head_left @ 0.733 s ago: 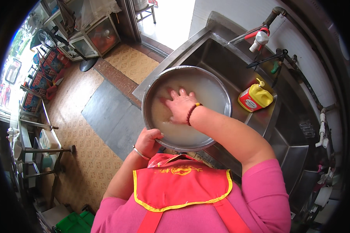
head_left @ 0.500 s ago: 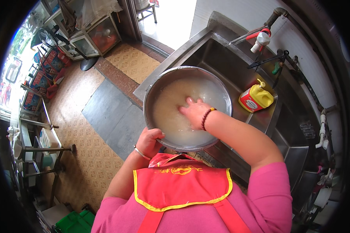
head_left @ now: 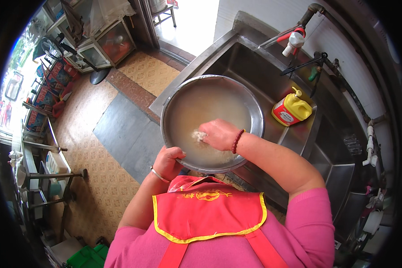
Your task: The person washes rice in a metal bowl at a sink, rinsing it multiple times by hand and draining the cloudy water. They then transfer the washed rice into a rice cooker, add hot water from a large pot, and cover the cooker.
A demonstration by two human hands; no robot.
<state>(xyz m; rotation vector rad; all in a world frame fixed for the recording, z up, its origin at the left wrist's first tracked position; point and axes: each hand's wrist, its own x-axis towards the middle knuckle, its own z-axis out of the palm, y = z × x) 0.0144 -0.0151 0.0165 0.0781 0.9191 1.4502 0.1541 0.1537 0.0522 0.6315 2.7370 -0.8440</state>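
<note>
A large round steel basin of cloudy water rests over the near left edge of the sink, tilted slightly. Pale rice lies under the water, seen only dimly. My left hand is closed on the basin's near left rim, thumb on top. Inside the basin, my right hand is clenched around a wet clump of rice, some of which sticks out past the fingers at the water's surface. A beaded bracelet is on the right wrist.
The steel sink spreads behind and right of the basin. In it stands a yellow pump bottle. A tap with a red part hangs over the far side. To the left, a metal rack stands on the tiled floor.
My right hand has gone from spread fingers in the water to a fist around rice, moving slightly nearer and left. The left hand keeps its hold on the rim.
</note>
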